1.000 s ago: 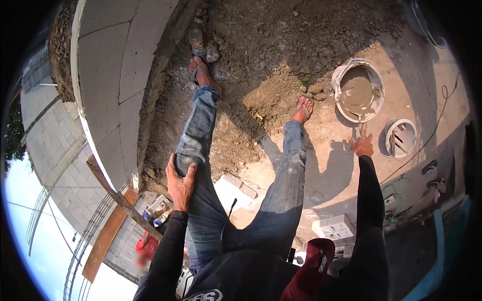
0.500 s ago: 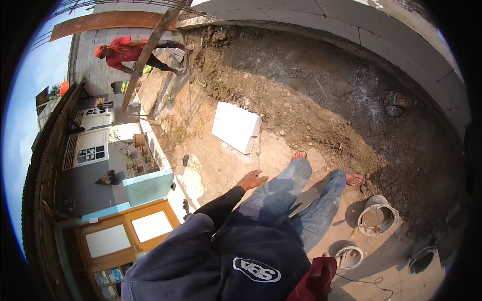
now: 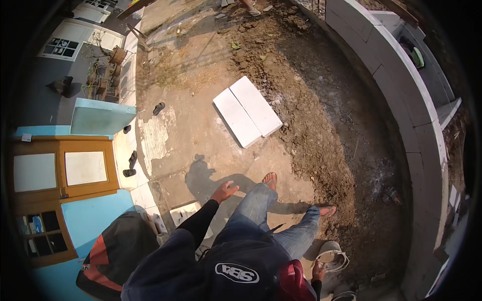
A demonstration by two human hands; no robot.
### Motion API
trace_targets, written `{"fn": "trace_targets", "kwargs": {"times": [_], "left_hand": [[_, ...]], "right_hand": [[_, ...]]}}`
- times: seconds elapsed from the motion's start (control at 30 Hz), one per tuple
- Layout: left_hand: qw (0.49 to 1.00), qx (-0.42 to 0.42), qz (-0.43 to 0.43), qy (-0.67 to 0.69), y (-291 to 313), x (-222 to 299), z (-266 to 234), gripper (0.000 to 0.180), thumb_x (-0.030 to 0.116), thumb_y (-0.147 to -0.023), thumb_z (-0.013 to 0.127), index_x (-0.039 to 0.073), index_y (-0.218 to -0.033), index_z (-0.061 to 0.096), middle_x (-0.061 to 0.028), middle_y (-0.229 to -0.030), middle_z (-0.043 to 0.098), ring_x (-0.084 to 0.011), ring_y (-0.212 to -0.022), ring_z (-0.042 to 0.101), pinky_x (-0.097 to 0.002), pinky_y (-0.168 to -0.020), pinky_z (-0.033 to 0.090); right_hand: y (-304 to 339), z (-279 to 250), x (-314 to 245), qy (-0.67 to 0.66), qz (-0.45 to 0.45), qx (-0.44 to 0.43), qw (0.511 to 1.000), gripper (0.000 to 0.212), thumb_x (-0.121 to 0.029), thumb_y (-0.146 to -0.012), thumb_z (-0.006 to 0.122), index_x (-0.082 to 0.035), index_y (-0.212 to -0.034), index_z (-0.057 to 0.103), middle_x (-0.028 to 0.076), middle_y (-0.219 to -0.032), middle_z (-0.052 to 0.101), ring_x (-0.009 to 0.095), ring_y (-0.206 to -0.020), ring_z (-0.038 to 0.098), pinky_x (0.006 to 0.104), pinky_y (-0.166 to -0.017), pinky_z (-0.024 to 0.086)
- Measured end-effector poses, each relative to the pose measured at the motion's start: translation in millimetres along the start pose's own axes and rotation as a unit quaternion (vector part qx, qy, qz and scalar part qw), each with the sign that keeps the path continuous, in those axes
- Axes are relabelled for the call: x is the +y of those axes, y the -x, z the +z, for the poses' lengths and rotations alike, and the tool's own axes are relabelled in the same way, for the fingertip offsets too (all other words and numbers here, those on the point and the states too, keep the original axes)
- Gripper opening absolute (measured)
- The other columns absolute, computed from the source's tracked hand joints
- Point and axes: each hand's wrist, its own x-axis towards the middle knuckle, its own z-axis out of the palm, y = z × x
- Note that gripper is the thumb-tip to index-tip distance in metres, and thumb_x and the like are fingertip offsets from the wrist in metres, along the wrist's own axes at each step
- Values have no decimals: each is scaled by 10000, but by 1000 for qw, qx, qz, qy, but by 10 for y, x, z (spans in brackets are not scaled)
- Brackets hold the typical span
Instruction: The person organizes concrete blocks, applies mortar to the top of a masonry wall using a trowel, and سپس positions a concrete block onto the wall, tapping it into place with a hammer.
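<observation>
My left hand (image 3: 224, 191) hangs in the air above the ground, its fingers loosely apart with nothing in them. It is to the left of my knees. My right hand (image 3: 318, 271) is low on the right, at the near-left side of a bucket (image 3: 330, 247) with a wire handle. Its fingers look curled, and what they hold, if anything, is hidden. Greyish-brown material shows inside the bucket. Ahead of my feet, white rectangular blocks (image 3: 241, 114) lie side by side on the ground, out of reach of both hands.
Loose soil (image 3: 321, 155) runs along the right, below a low block wall (image 3: 416, 130). Another bucket (image 3: 344, 295) stands at the lower edge. On the left are dark sandals (image 3: 132, 159), a turquoise wall (image 3: 100, 120), a wooden door (image 3: 85, 168) and a black-and-red covered object (image 3: 118, 251).
The view has turned, so the white blocks and door sit differently. My right hand has come into view at the bucket. The co-worker in red has left the view except for a foot.
</observation>
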Motion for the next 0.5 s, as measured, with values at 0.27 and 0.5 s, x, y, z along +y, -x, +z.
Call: {"fn": "trace_targets", "kwargs": {"times": [0.27,0.5], "left_hand": [[995,78,-58,-12,-71,-1072,-1344,847,655,-858,698,-30,-1353,637,-280,-1362,638,-419,-1277,605,-463,-1072,485],[990,67,-119,-16,-89,-799,-1959,827,582,-876,711,-42,-1406,597,-291,-1423,598,-401,-1307,598,-443,-1094,477]], "right_hand": [[67,205,-2205,70,28,-8,997,951,-628,-927,662,43,-1551,408,378,-1494,466,481,-1437,404,536,-1171,358],[-225,618,-3442,65,-22,-16,998,956,-664,-946,599,60,-1542,408,369,-1489,473,485,-1455,369,585,-1194,316]]}}
